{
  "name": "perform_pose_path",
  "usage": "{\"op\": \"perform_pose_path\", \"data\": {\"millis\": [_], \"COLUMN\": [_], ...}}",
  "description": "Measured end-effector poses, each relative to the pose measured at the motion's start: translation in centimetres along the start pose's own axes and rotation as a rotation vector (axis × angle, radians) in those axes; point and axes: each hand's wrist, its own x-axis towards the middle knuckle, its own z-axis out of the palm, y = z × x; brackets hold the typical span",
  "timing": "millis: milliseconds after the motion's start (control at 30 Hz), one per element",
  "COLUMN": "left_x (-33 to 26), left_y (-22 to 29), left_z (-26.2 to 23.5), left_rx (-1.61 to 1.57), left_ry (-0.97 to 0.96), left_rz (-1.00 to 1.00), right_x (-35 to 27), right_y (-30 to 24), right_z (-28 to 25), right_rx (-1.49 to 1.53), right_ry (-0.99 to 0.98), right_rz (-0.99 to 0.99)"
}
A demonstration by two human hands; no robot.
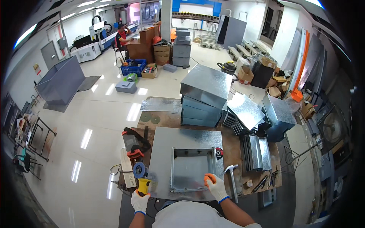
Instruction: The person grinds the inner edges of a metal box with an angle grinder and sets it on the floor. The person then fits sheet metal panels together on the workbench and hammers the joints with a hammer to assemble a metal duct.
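Our right hand (216, 186) presses flat on the near rim of the metal frame (192, 169), which looks stiff, sharp-edged and best gripped by its flanges. Left of it, our left hand (140, 201) clamps the grinder (143, 178); a hammer (231, 175) lies right.

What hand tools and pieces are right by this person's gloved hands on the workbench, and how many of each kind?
Angle grinder, yellow-bodied, held by the left hand: 1
Hammer: 1
Square sheet-metal frame, right hand resting on its near corner: 1
Loose round grinding discs at the bench's far edge: 2
Total: 5
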Motion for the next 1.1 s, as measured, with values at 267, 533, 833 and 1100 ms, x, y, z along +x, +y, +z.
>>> {"op": "perform_pose_path", "data": {"millis": [267,533,833,1100], "left_x": [-6.5,-13.9,-16.5,-13.7], "left_y": [12.1,21.6,23.8,23.5], "left_z": [-0.3,4.7,11.2,12.0], "left_rx": [-0.549,-0.153,0.182,0.087], "left_ry": [-0.536,-0.715,-0.704,-0.717], "left_rz": [0.074,0.207,0.449,0.551], "right_x": [0.7,-0.4,0.4,3.1], "right_y": [-2.0,-1.3,3.3,1.6], "right_z": [5.7,1.9,-2.2,-2.0], "right_rx": [0.576,1.306,1.399,1.240], "right_ry": [-0.564,-0.493,-0.196,-0.013], "right_rz": [0.407,0.361,0.298,0.252]}}
